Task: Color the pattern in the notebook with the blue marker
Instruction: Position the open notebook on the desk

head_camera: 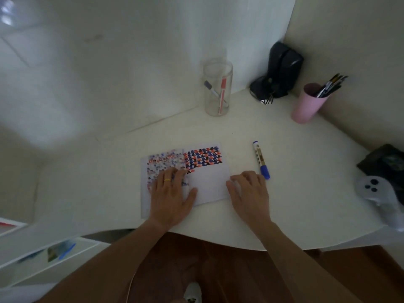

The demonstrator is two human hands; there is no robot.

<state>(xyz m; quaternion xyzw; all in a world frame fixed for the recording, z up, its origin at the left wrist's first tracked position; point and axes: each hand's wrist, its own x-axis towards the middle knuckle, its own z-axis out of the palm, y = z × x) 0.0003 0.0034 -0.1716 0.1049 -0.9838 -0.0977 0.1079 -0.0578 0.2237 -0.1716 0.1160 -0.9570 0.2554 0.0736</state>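
The open notebook (209,182) lies flat on the white desk, its upper part filled with a red, blue and black pattern. My left hand (171,196) rests palm down on the left page, fingers spread, a yellow ring on one finger. My right hand (249,194) lies on the desk at the notebook's right edge, fingers curled loosely, holding nothing. The blue marker (261,159), capped, lies on the desk just beyond my right fingertips, its blue cap pointing toward me.
A clear jar (217,87) with a red and a grey pen stands at the back. A black stapler-like object (277,73) and a pink cup of brushes (306,103) sit in the corner. A white controller (376,193) and a dark object (384,162) lie at the right edge.
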